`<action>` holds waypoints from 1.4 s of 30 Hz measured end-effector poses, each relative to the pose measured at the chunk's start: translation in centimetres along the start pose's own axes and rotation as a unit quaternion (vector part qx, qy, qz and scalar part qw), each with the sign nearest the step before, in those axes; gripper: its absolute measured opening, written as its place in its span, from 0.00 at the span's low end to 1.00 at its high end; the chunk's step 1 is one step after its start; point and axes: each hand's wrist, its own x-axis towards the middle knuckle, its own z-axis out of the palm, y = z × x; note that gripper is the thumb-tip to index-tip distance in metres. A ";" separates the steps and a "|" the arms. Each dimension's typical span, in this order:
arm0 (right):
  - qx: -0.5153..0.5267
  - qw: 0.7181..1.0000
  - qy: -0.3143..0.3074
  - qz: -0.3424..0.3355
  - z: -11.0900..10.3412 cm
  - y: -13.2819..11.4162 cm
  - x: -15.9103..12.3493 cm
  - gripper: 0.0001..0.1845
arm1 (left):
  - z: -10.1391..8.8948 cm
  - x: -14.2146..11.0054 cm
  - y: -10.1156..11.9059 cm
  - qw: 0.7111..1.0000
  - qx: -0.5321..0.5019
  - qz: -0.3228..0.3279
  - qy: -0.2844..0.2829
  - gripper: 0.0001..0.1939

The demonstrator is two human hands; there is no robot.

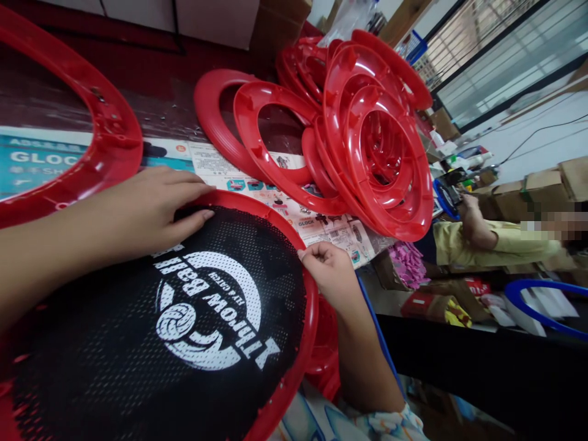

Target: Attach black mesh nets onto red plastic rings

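Observation:
A black mesh net with white "Throw Ball" print lies across a red plastic ring, close in front of me. My left hand rests on the far side of it, its fingers stretched over the rim and its thumb apart on the mesh. At the right side of the rim, my right hand is closed in a pinch at the mesh's edge. Whatever small part sits between those fingertips is hidden. Another red ring lies beyond my left forearm, its hollow underside facing up.
Several red rings are heaped on the table at the back, over printed cardboard sheets. To the right, a person in yellow clothing sits near boxes. A blue ring and a box of pink pieces are there too.

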 end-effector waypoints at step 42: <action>-0.126 0.989 -0.076 -0.033 -2.0 -1.5 -2.3 0.12 | -0.6 0.3 0.8 0.999 0.002 -0.035 -0.037 0.29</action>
